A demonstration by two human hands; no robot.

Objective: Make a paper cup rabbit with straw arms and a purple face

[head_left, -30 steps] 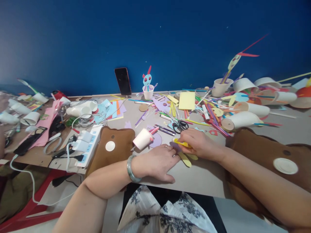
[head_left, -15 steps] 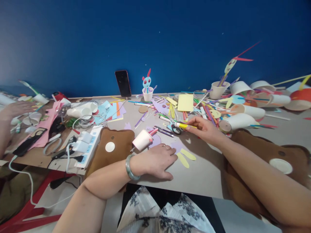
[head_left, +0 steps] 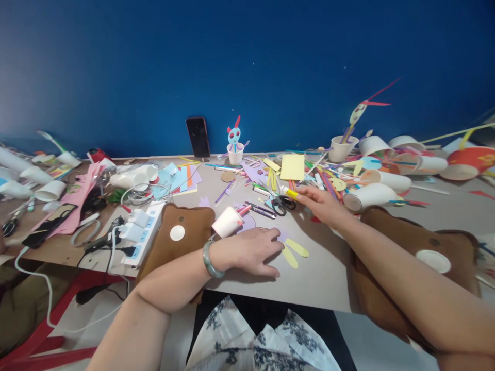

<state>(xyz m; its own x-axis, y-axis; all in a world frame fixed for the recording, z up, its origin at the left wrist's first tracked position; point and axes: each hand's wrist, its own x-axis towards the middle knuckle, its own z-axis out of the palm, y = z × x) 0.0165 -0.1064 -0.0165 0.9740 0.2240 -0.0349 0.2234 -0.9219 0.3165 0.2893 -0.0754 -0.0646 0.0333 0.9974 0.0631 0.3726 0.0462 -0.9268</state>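
Clock as the seated person sees it, 12 toward the blue wall [head_left: 251, 67]. Left hand [head_left: 257, 251]: palm down low at the table [head_left: 309, 281], forearm in from 8, fingers loosely spread and slightly bent toward 2 to 3, thumb out toward 3 to 4. Half-open, nothing seen in its grip; can't tell what's under the palm. Right hand [head_left: 319, 205]: forearm in from 4, wrist fairly straight, fingers reaching to 10. Thumb and fingers nearly closed, pinching the yellow tube [head_left: 291, 194] by its 4 o'clock end.

Yellow tube sits at about 1 from left hand, white end pointing to 10, long axis 10 to 4. Black-handled scissors [head_left: 283, 205] just beside it, on its 7 o'clock side; contact unclear. Two yellow strips [head_left: 297, 248] lie just beside the left fingertips, fanned toward 4 and 5, inner ends by purple paper [head_left: 279, 231]. White cup [head_left: 227, 222] tipped over at 10 from left hand, brown cushion [head_left: 178, 252] beyond it at 9
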